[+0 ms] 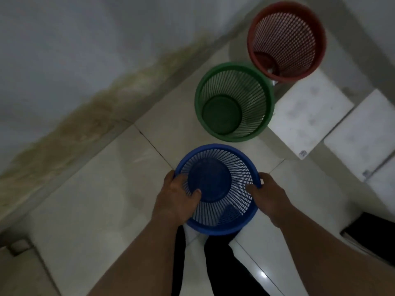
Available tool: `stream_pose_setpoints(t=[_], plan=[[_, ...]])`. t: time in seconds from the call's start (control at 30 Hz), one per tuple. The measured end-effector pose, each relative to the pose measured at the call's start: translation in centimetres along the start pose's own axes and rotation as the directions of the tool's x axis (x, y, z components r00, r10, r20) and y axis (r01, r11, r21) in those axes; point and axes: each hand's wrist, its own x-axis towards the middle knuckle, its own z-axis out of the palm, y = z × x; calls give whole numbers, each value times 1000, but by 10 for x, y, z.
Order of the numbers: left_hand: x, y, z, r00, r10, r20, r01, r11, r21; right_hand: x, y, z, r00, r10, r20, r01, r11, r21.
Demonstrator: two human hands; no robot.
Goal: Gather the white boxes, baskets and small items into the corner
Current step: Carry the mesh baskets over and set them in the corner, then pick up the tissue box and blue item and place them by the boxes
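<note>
Head view: the left hand (177,195) and right hand (267,195) clasp the blue basket (210,180) by its rim, thumbs inside. It sits near the green basket (233,103) and red basket (286,41), which stand beside the white boxes (307,112).

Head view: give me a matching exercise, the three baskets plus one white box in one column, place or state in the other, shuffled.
Column 1
1. blue basket
2. green basket
3. red basket
4. white box

Column 2
A. farthest from the person, at the end of the row
B. gripped at the rim by the left hand and the right hand
C. lies flat, just right of the green basket
D. middle of the row, holds nothing

Pairs: 1-B, 2-D, 3-A, 4-C
</note>
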Motion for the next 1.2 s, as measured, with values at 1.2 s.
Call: stream_pose_setpoints(t=[1.2], plan=[[-289, 245, -151, 456, 857, 242, -832, 314, 456, -392, -92, -165, 846, -392, -362, 368, 920, -136]])
